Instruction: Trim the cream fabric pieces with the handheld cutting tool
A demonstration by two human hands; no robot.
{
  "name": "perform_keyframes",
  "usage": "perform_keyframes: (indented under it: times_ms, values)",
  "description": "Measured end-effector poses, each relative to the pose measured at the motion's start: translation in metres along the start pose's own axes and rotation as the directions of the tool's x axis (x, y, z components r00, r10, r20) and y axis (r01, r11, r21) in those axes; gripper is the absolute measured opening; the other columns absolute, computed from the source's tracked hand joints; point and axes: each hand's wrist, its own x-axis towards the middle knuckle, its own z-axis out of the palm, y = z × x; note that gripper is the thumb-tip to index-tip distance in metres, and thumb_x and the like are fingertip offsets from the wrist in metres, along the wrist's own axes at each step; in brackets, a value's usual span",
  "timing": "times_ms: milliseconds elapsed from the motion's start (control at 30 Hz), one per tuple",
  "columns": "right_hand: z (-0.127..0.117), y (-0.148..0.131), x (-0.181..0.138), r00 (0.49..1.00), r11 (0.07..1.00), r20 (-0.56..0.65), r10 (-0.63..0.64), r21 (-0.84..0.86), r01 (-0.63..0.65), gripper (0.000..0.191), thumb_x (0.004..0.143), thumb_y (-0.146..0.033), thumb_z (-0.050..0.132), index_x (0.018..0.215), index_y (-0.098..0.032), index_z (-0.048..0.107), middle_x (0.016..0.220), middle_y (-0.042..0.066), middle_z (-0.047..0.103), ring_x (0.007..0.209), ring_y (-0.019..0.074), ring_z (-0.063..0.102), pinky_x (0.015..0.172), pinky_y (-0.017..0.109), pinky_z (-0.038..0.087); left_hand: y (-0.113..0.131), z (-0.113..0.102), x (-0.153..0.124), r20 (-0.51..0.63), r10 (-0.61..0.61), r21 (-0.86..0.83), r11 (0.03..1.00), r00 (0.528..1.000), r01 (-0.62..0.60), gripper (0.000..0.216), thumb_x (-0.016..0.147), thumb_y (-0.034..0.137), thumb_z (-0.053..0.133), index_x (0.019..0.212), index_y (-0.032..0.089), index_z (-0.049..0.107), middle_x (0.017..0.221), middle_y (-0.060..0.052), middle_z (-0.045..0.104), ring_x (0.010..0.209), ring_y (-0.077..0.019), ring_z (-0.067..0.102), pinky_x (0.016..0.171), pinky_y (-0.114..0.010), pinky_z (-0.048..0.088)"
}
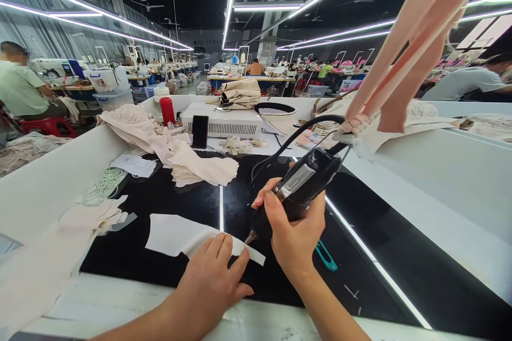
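Observation:
On the glossy black work surface (160,272), a curved white fabric piece (172,232) lies spread out. My left hand (212,277) rests on its lower edge, fingers stretched out and pressing it down. My right hand (298,229) is wrapped around a black corded power tool (308,181) with a pointed metal tip. That tip is at the fabric, just beyond my left fingertips; whether it touches I cannot tell. Pink fabric strips (400,48) tied to the tool's top run upward. A teal thread snipper (327,256) lies partly hidden behind my right wrist.
Beige fabric pieces are stacked behind (204,165) and to the left (96,218), near pale green cord (106,184). A phone (200,131) leans on a white vented box (224,121) beside a red bottle (167,111). White side walls (448,181) border the table. People sit at sewing machines beyond.

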Motion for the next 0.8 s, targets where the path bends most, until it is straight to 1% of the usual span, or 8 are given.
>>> perform_keyframes:
  times_ms: [100,300,500,667,800]
  values:
    - [0.003,0.001,-0.001,1.0,1.0,0.018,0.002,0.009,-0.002,0.023,0.081,-0.027,0.077,0.094,-0.027,0.058,0.078,-0.006,0.067,0.055,0.0141,0.063,0.055,0.033,0.058,0.0,0.002,0.0,-0.031,-0.001,-0.002,1.0,1.0,0.001,0.071,0.076,0.062,0.086,0.128,0.017,0.065,0.119,-0.02,0.072,0.109,-0.0362,0.072,0.088,-0.047,0.063]
    - [0.004,0.003,-0.001,0.999,1.0,0.031,-0.011,-0.01,0.012,0.021,0.083,-0.025,0.074,0.098,-0.026,0.059,0.08,-0.004,0.067,0.056,0.0145,0.064,0.055,0.033,0.059,0.0,0.003,-0.001,-0.049,0.01,-0.007,1.0,0.999,-0.011,0.068,0.079,0.062,0.084,0.127,0.017,0.065,0.119,-0.02,0.071,0.109,-0.035,0.072,0.09,-0.046,0.063]
    - [0.009,0.007,0.0,0.999,0.999,0.051,-0.018,0.047,0.015,0.021,0.084,-0.024,0.074,0.098,-0.027,0.058,0.081,-0.006,0.066,0.057,0.013,0.064,0.056,0.03,0.059,0.0,0.0,-0.001,-0.044,0.023,-0.001,1.0,0.999,-0.023,0.072,0.074,0.06,0.089,0.125,0.016,0.065,0.118,-0.02,0.072,0.109,-0.0357,0.073,0.09,-0.047,0.063]
    - [0.013,0.008,0.0,0.997,1.0,0.077,-0.014,0.004,0.013,0.02,0.084,-0.024,0.072,0.098,-0.027,0.057,0.08,-0.006,0.066,0.057,0.0132,0.063,0.056,0.03,0.058,-0.001,-0.001,0.0,-0.071,0.033,-0.01,0.999,0.997,-0.034,0.071,0.074,0.06,0.089,0.125,0.016,0.065,0.117,-0.02,0.072,0.108,-0.0358,0.073,0.088,-0.048,0.064]
    - [0.012,0.004,-0.002,0.998,1.0,0.057,-0.01,-0.027,0.012,0.021,0.085,-0.023,0.072,0.099,-0.027,0.057,0.08,-0.006,0.067,0.056,0.013,0.064,0.056,0.03,0.058,-0.003,-0.005,-0.001,-0.076,0.058,-0.04,0.997,0.995,-0.061,0.069,0.074,0.057,0.09,0.124,0.016,0.065,0.118,-0.019,0.072,0.108,-0.0358,0.072,0.088,-0.048,0.064]
